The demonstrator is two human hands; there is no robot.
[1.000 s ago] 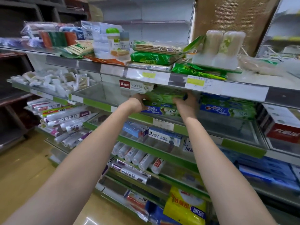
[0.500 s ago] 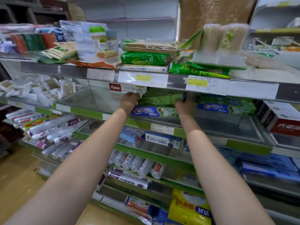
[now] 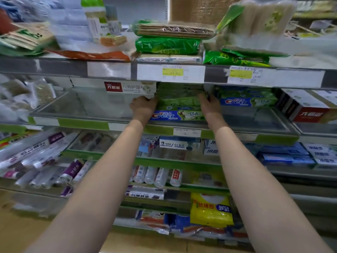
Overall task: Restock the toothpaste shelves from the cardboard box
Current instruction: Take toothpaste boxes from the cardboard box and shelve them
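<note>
left hand (image 3: pixel 144 106) grips left end of green toothpaste box (image 3: pixel 179 103) | right hand (image 3: pixel 209 104) grips right end | box atop Crest stack (image 3: pixel 177 115) near shelf (image 3: pixel 82 123) front edge

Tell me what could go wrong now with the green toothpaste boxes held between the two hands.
The green boxes are held only at their ends by the left hand and right hand; a weak grip could drop them. The gap under the upper shelf edge looks tight, so they may catch. The white box beside could be knocked.
</note>
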